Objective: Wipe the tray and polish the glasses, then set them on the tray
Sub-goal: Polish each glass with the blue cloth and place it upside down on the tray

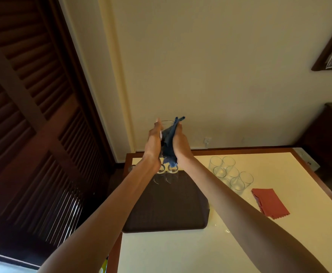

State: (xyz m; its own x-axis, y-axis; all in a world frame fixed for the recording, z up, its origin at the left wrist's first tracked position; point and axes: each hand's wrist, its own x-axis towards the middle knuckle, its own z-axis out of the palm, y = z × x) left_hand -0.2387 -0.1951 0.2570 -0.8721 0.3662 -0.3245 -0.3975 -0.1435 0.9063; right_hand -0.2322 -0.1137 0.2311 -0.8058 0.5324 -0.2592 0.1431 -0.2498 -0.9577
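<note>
You held one clear glass (167,123) up in front of the wall, well above the desk (180,253). Your left hand (153,140) gripped its side, thumb up by the rim. Your right hand (180,138) clutched one blue cloth (169,140) against the glass, between both hands. Below, one dark tray (171,209) lay on the desk, with two glasses (172,170) standing at its far edge. To its right, off the tray, stood a cluster of at least six glasses (232,172); the exact count was unclear. One red cloth (270,202) lay flat near them.
</note>
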